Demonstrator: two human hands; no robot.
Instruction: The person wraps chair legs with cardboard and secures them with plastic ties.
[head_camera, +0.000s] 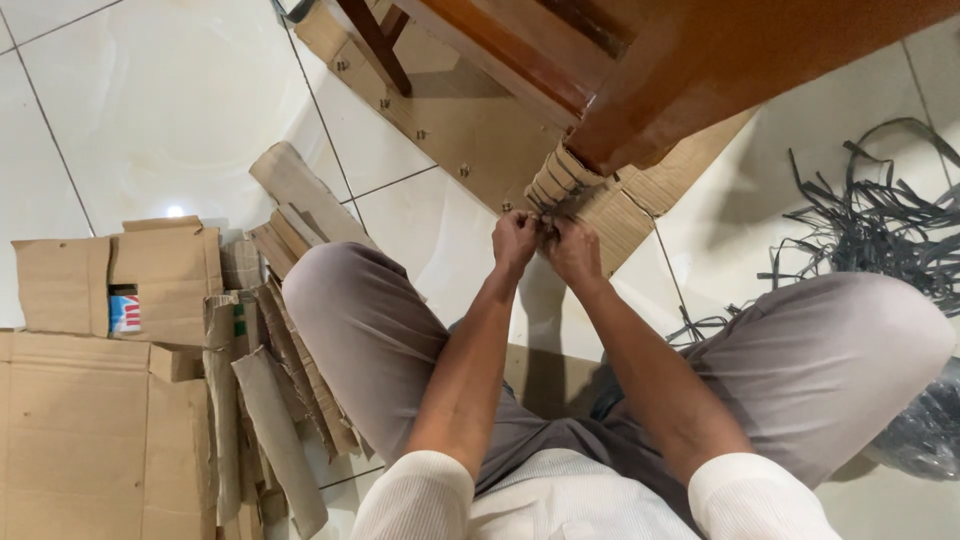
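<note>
Hands meet at the foot of a wooden furniture leg (640, 110): the left hand (514, 240) and the right hand (574, 250) are both clenched, fingers pinching the lower edge of one corrugated cardboard wrap (562, 180) that is folded around the leg's corner. What exactly sits between the fingertips is too small to tell. One flat cardboard sheet (450, 120) lies under the furniture, with several small fasteners dotted along it. Left of the person's knee sits one heap of cardboard scraps (270, 330), and beside it two larger flattened boxes (90, 420). One tangle of grey plastic strapping (880, 230) lies to the right. The floor (170, 110) is glossy white tile with thin dark grout lines.
</note>
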